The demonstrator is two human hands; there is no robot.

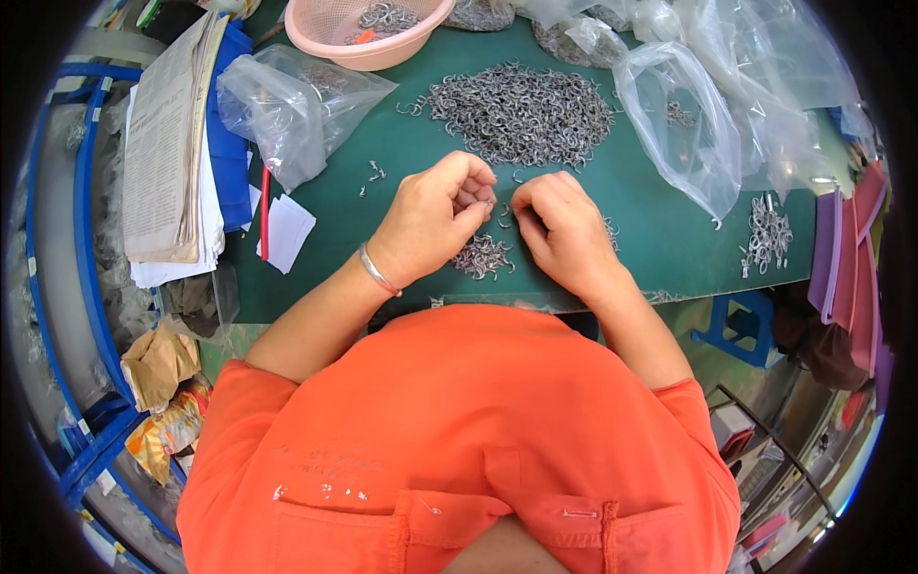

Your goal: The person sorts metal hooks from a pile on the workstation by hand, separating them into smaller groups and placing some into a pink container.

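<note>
With the clock centred between the hands, the green table (330, 225) is bounded at 6 o'clock by its near edge, which is closely faced by the orange shirt (459, 402). Bare surface is left at 9 o'clock, beyond the left wrist, and at 3 to 4 o'clock, past the right hand (566, 230).

The large heap of small grey metal hooks (521, 113) is spread at 12 o'clock, and a smaller heap (484, 256) is gathered at 6 o'clock, just beside the left wrist (a few more pieces are partly covered by the right hand). The fingers of the left hand (435, 206) are curled, and a grey metal bit (491, 203) is pinched at the thumb tip. The right fingers are bent downward together; whether anything is gripped cannot be told, as their tips are hidden.

Reach is hemmed in at 2 o'clock by an open clear bag (722, 163) and at 10 o'clock by a crumpled clear bag (282, 120). A pink basket (382, 57) is set at 11 o'clock. At 9 o'clock, paper slips (287, 234) are laid by a red rod (265, 215); at 3 o'clock, shiny metal pieces (768, 234) are piled near the right edge.
</note>
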